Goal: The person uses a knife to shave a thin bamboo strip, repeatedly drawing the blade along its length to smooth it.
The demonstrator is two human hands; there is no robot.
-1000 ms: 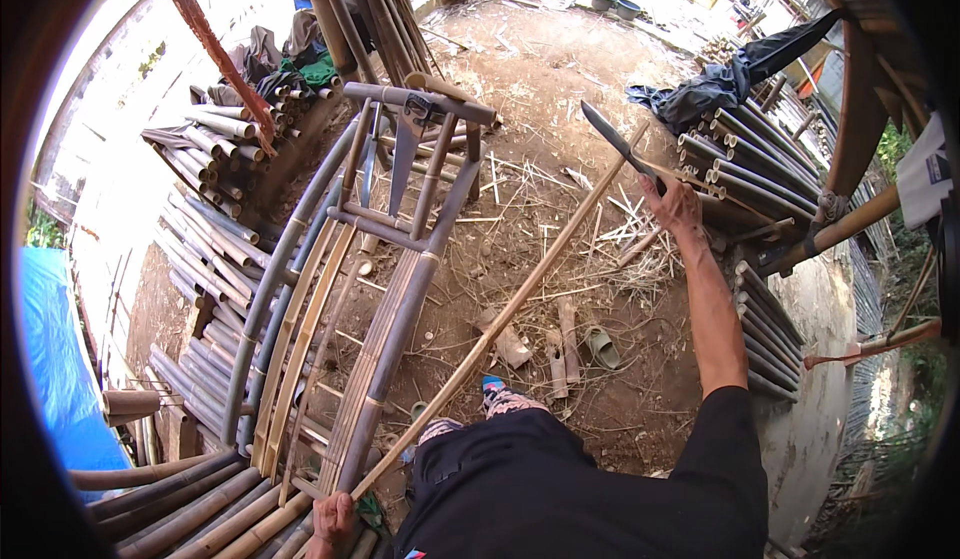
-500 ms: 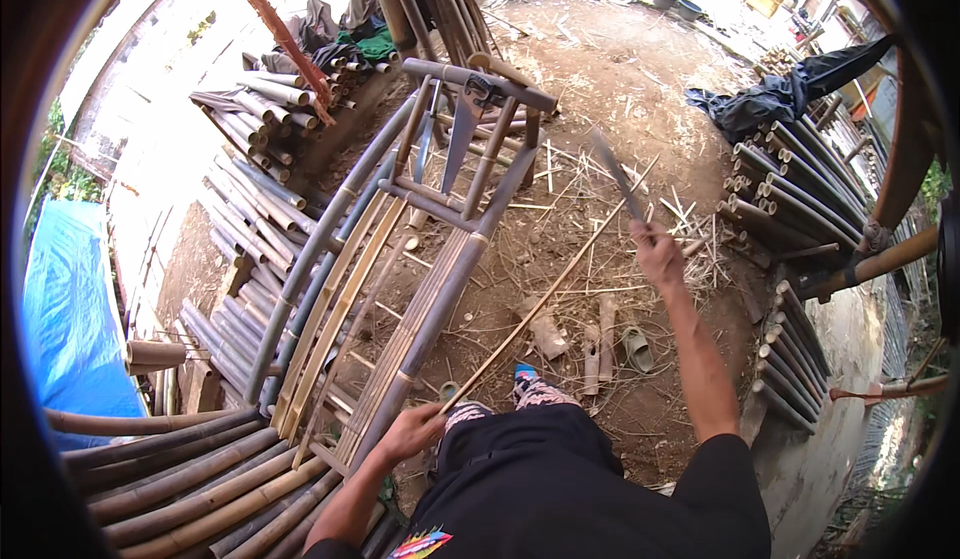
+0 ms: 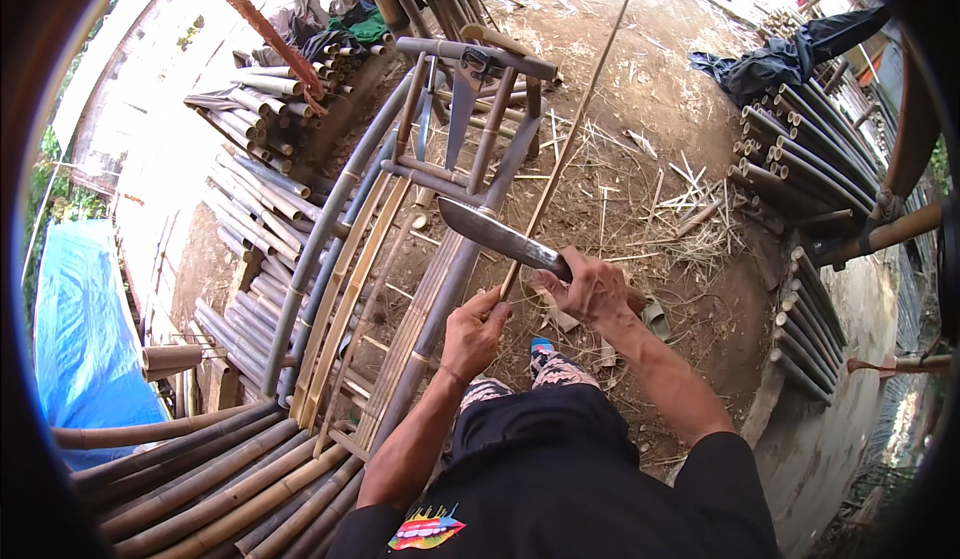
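In front of my body, my left hand (image 3: 474,335) is closed round the near end of a long thin bamboo strip (image 3: 572,139), which slants up and away to the right. My right hand (image 3: 592,289) grips a machete (image 3: 500,237) by its handle. The broad dark blade points left and lies across the strip, just beyond my left fingers; whether it touches the strip I cannot tell. To the left stands a bamboo frame (image 3: 440,304) with slats along it. A handsaw (image 3: 462,109) hangs from the top bar at its far end.
Stacked bamboo poles (image 3: 255,209) lie at the left, with more at the lower left. Another pole pile (image 3: 800,159) sits at the right under dark cloth (image 3: 760,67). A blue tarp (image 3: 90,329) hangs far left. Bamboo shavings (image 3: 690,214) litter the dirt floor.
My right hand has swung in leftward with the machete, bringing the blade over the strip. My left hand has risen to the right, and the strip now points more steeply away from me.
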